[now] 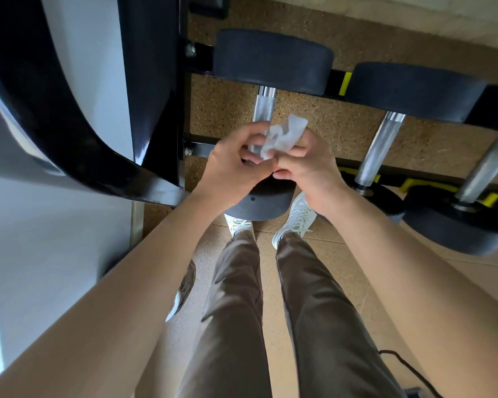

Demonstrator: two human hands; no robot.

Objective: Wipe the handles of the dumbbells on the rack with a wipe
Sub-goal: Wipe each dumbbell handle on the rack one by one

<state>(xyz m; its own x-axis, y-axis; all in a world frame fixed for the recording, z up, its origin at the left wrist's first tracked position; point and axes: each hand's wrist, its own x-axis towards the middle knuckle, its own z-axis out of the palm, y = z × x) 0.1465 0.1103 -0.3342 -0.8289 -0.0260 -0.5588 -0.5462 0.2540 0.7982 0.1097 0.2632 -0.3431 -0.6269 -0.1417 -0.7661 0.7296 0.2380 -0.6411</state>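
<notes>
Between the fingers (295, 150) of both hands sat a crumpled white wipe (282, 136). The left hand (233, 165) curled round its left part and the right hand (311, 168) pinched its right part, so neither hand was free. The wipe hung over the near half of the first handle (264, 106). Whether it already touched the metal could not be told.

The wipe looked thin, limp and nearly weightless, likely damp. It would bunch rather than keep a shape, so it was best spread flat and folded round the bar under one palm, not held by a corner. It was slightly see-through, wrinkled into folds, with one flap standing up at its far right.

The handle was bright steel, smooth at its far end and cross-hatched along the grip. It was stiff, and that rough pattern would probably drag at the soft sheet. Its dumbbell (270, 58), with thick black heads, looked heavy enough to stay put under rubbing and lay across the black rack (199, 149). A second handle (380, 150) and a third handle (488, 168) lay to the right, well apart from the hands. Below them was a speckled cork-brown floor (227, 110).
</notes>
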